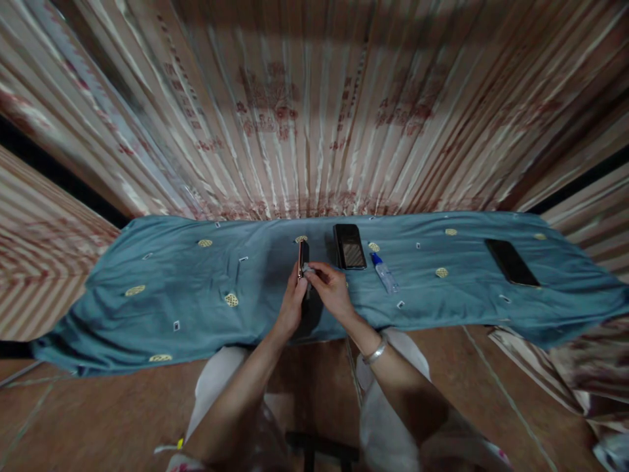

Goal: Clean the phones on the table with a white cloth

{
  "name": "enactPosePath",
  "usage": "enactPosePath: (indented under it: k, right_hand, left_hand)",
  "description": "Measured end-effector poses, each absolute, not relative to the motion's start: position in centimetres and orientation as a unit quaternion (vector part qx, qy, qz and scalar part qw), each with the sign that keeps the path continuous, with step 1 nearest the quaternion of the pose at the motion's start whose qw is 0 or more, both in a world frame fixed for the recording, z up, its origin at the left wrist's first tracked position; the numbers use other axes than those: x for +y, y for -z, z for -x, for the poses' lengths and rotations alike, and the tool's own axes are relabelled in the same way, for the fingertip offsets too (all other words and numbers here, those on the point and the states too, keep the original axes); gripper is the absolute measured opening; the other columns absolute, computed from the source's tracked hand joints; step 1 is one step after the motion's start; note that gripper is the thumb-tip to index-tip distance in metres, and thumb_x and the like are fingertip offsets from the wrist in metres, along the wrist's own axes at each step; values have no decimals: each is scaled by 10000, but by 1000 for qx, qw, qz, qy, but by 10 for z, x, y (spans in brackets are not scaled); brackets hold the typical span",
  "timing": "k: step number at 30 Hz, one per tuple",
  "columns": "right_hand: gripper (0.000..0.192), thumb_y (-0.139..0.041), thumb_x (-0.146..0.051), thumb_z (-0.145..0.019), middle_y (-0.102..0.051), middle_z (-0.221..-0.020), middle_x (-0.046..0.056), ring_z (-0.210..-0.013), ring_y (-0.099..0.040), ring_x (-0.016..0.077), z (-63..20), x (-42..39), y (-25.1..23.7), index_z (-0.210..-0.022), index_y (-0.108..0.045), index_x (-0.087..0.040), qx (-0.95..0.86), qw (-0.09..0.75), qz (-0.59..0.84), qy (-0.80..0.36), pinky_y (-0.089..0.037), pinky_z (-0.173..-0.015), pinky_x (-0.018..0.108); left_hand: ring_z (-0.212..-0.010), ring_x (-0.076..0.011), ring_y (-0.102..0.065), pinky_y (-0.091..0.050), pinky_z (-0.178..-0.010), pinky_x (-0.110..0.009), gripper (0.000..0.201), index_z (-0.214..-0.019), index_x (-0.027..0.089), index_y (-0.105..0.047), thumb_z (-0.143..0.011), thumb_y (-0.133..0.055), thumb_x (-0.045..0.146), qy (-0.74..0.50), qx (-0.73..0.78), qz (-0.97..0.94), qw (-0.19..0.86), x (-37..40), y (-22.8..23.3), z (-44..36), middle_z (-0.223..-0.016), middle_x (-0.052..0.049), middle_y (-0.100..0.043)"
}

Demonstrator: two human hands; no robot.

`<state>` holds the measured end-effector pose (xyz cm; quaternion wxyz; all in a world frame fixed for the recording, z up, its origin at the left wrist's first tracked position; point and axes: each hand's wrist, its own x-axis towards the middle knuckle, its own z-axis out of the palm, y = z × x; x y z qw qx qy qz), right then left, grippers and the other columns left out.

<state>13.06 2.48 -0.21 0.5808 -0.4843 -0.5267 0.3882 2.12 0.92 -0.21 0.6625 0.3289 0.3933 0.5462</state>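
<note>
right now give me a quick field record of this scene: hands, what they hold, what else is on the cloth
left hand: grips a slim phone stood on its edge
right hand: pinches a small pale piece against the phone; what it is cannot be told
wrist: silver bangle on the right
surface: blue cloth with yellow patches
beside the hands: dark phone lying flat, small blue-capped bottle lying to its right
far right: black phone lying flat
behind: striped curtain

Striped pink curtain [304, 118] behind; blue cloth-covered table [171, 275]; brown tiled floor [98, 419]; dim light.
</note>
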Motion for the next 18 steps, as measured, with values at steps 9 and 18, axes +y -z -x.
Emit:
enactPosePath:
  k: [9,18]
  right_hand:
    - [236,-760,-396,-663,-720,-785,-17,-726,-638,148,-172,50,-5,-830,-731,-231,-362,664,476,-448,-509,-713,276]
    - [213,-760,-400,-708,-716,-703,-15,-580,-640,107,-182,52,-14,-786,-699,-211,-209,594,381,-677,-474,-465,193]
  left_hand:
    - [-734,-226,-714,-574,-686,-335,533,-1262,49,-558,-954,-362,436,-405,352,-193,822,4,-28,-5,-927,-166,-737]
    - [-920,-273,-702,-570,-778,-390,509,-1301,62,-534,-957,-351,389,-400,290,-186,850,-2,-30,-7,-1089,-174,-708]
